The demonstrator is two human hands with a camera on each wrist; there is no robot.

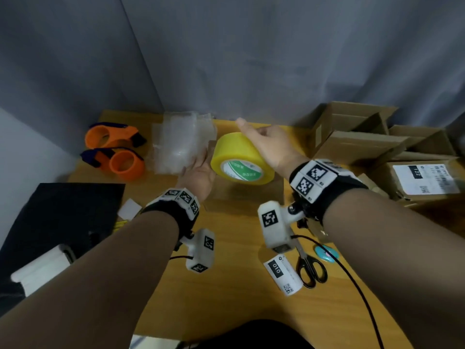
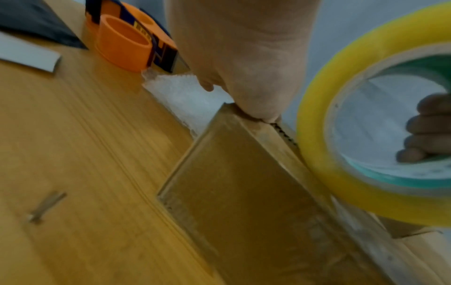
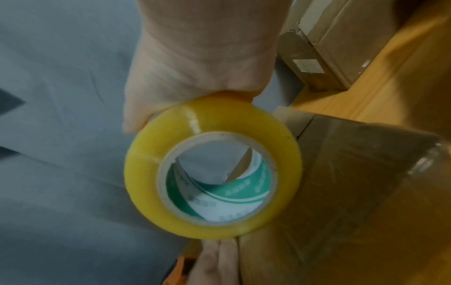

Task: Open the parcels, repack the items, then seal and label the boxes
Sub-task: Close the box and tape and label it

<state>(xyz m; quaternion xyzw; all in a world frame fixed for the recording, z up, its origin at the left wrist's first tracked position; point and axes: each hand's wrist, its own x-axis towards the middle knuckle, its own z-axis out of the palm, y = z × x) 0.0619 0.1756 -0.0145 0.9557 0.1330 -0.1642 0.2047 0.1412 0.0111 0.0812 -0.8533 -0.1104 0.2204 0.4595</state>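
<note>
One yellow tape roll, green-printed core, gripped by right hand.

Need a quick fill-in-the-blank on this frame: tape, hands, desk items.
1. The right hand holds a roll of ____ tape.
2. The two empty tape dispensers are ____ in colour.
3. The scissors lie beside a label printed with the number ____.
4. The left hand rests against a cardboard ____.

Missing words: yellow; orange; 010; box
</note>
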